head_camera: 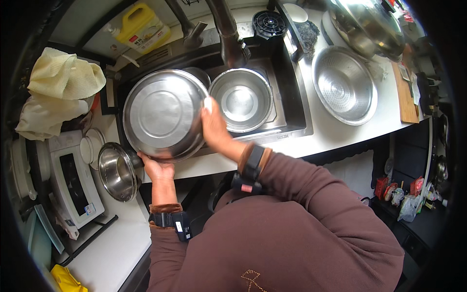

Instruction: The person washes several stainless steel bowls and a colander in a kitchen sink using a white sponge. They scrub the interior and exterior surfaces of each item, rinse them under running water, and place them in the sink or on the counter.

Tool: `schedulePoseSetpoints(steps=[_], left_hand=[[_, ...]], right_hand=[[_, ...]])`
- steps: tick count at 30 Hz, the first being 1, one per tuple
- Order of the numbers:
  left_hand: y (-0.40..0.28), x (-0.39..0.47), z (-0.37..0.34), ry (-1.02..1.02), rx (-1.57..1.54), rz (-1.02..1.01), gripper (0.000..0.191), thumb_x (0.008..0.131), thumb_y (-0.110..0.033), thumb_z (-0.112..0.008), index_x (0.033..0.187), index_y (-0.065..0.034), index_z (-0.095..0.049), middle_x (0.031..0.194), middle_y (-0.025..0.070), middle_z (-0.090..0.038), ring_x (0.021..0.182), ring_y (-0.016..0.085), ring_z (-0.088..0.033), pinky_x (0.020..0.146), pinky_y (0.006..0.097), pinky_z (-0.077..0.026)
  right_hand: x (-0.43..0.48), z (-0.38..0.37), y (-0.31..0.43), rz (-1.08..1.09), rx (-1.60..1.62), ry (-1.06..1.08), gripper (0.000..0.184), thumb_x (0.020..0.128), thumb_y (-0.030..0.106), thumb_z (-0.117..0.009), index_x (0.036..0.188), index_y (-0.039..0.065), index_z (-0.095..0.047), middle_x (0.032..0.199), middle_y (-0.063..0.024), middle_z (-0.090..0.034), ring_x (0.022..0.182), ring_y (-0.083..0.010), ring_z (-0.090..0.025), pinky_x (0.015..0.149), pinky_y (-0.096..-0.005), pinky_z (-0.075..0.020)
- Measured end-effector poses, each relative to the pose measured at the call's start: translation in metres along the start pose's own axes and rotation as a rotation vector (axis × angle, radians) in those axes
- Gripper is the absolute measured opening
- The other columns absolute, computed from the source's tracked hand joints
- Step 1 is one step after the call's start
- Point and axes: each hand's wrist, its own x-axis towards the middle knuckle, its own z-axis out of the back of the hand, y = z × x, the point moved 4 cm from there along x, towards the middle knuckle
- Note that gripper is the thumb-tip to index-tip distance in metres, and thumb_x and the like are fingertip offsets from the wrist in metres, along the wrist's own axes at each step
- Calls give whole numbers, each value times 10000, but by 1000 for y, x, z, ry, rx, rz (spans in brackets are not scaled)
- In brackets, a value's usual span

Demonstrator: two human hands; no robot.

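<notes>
Both my hands hold a large stainless steel basin (162,113) over the left part of the sink, its ringed underside facing me. My right hand (215,124) grips its right rim, with the thumb on the outer wall. Low on the near edge, my left hand (157,166) supports it, the fingers partly hidden beneath. A smaller steel pot (240,100) sits in the sink (292,120) under the dark metal faucet (231,43). Part of another round metal vessel (199,75) shows behind the raised basin.
A perforated steel colander (343,85) rests on the right counter, near a large lidded pot (368,29) and a wooden board (406,98). To the left are a steel bowl (116,171), a white microwave (74,179) and pale cloths (64,76). A yellow detergent jug (142,29) stands behind the sink.
</notes>
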Motion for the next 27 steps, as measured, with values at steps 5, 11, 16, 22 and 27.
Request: schedulePoseSetpoints(steps=[5,11,16,22,27], left_hand=[[-6,-12,9,82,102,54,576,1018,-490,-321,1411,-72,-373,1459,76,-389,1316,247,-401,1087,413,-357],[-23,-32,-15,153,310,-64,541,982,-519,-434,1153,-25,-573,809,90,-648,623,185,-604,528,329,-482],[-14,-65,-73,375,737,-418,552,953,-505,-518,713,-18,-619,550,42,-565,474,178,-550,465,312,-431],[8,-92,-107,416,1101,-891,324,891,-305,-634,719,-31,-613,666,176,-606,613,373,-591,537,421,-445],[18,-93,-105,477,1008,-988,189,870,-131,-577,725,-12,-599,691,229,-577,651,433,-564,555,490,-423]], right_hand=[[58,31,-2,-35,-131,64,439,974,362,-405,1263,43,-489,1165,-264,-591,1099,-448,-536,926,-484,-422],[73,59,11,-31,-281,231,478,969,391,-394,1284,38,-466,1280,-244,-498,1181,-428,-483,991,-440,-384],[94,105,0,-111,162,136,381,1002,347,-450,1225,70,-587,1123,-16,-594,1024,-141,-533,921,-313,-413],[74,91,50,236,-232,199,468,989,281,-483,1377,22,-448,1309,-108,-531,1206,-217,-496,1042,-322,-342],[5,38,93,901,-459,329,526,885,150,-592,1370,26,-432,1431,-217,-400,1368,-396,-332,1114,-442,-274]])
